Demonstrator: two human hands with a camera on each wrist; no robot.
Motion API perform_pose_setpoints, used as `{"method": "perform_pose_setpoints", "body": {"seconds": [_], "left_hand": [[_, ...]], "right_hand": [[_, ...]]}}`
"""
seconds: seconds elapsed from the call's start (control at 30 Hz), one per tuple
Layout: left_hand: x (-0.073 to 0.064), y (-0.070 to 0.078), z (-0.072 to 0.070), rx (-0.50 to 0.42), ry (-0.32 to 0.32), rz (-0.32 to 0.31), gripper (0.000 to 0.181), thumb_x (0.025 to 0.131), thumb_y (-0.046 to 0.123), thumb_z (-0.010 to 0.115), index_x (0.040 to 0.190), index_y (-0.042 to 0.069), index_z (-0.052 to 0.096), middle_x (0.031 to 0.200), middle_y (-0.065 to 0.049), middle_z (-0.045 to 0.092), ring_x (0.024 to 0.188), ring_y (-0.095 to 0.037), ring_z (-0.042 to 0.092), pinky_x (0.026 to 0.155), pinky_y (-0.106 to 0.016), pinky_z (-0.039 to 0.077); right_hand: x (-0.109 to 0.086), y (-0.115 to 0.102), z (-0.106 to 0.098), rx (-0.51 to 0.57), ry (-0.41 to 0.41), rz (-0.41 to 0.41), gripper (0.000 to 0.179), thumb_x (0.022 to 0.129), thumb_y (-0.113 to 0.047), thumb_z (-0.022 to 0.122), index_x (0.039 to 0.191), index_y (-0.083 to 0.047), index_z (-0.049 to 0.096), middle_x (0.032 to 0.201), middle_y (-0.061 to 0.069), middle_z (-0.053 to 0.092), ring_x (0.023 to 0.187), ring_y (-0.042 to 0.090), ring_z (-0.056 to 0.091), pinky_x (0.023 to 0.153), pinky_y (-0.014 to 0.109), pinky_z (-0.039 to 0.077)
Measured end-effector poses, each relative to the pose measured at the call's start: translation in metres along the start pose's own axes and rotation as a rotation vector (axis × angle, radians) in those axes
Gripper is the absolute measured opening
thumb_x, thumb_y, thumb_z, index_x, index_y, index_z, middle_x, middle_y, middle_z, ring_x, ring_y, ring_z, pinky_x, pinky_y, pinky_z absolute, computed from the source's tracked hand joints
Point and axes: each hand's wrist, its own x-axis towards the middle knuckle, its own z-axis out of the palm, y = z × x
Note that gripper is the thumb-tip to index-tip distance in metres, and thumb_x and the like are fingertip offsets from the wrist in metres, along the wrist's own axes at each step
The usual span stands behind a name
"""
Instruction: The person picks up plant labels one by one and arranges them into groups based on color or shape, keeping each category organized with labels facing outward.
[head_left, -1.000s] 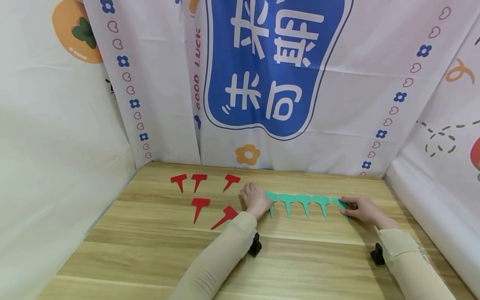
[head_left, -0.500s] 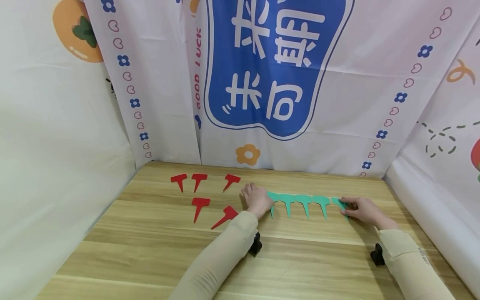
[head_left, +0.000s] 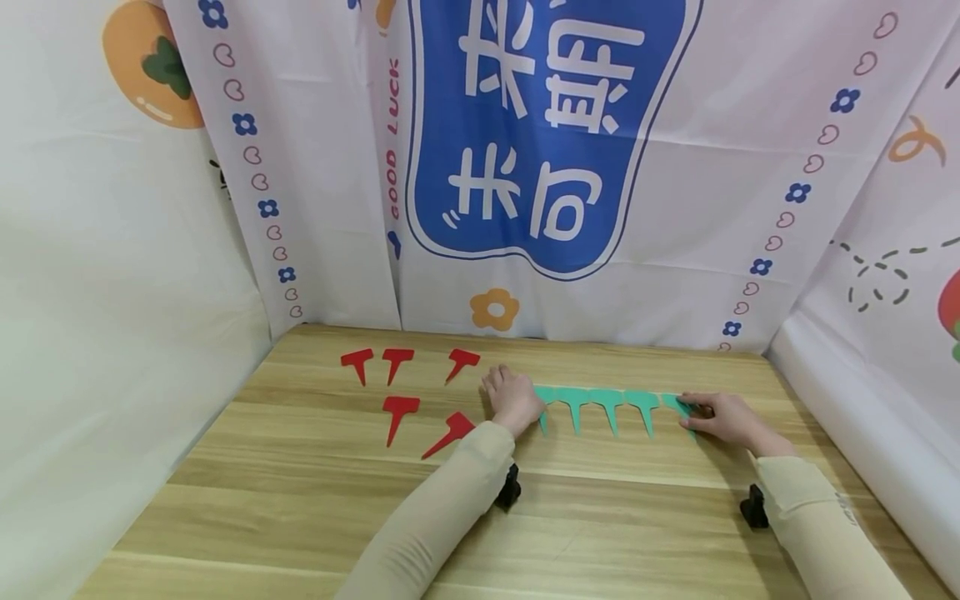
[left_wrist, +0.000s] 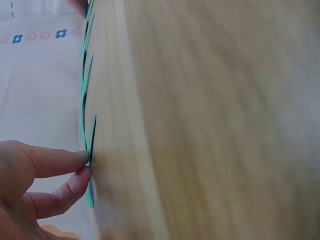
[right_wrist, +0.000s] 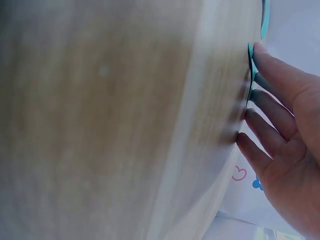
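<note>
Several green T-shaped plant labels [head_left: 573, 398] lie in a row along the back of the wooden table, stems toward the person. At the row's left end is my left hand [head_left: 513, 402]; in the left wrist view its thumb and a bent finger pinch the end green label [left_wrist: 90, 197]. My right hand [head_left: 723, 419] is at the right end. Its spread, fairly straight fingers [right_wrist: 272, 112] touch the last green label [right_wrist: 250, 75] and the tabletop. Part of each end label is hidden beneath the hands.
Several red T-shaped plant labels [head_left: 401, 407] lie scattered at the left; one red label [head_left: 453, 429] is partly behind the left sleeve. Small black devices [head_left: 753, 507] sit at both wrists. A printed white cloth [head_left: 330, 208] hangs at the table's back edge.
</note>
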Motion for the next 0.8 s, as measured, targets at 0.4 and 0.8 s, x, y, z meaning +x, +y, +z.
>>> {"method": "perform_pose_setpoints", "body": {"seconds": [0.4, 0.8], "left_hand": [[0.008, 0.001, -0.002, 0.041, -0.072, 0.011, 0.02, 0.08, 0.027, 0.072, 0.079, 0.007, 0.067, 0.152, -0.024, 0.025, 0.144, -0.04, 0.013, 0.117, -0.054, 0.012], [0.01, -0.001, -0.004, 0.024, -0.095, 0.038, 0.022, 0.079, 0.026, 0.073, 0.071, 0.008, 0.063, 0.152, -0.024, 0.023, 0.144, -0.04, 0.012, 0.117, -0.054, 0.012]], "right_hand": [[0.002, 0.002, 0.002, -0.009, -0.011, 0.007, 0.051, 0.084, -0.03, 0.07, 0.125, -0.001, 0.06, 0.125, 0.029, 0.057, 0.102, 0.04, 0.059, 0.087, 0.056, 0.046], [0.004, 0.005, 0.003, -0.021, -0.004, -0.001, 0.051, 0.084, -0.03, 0.071, 0.125, -0.001, 0.06, 0.124, 0.028, 0.058, 0.107, 0.044, 0.057, 0.089, 0.058, 0.045]]}}
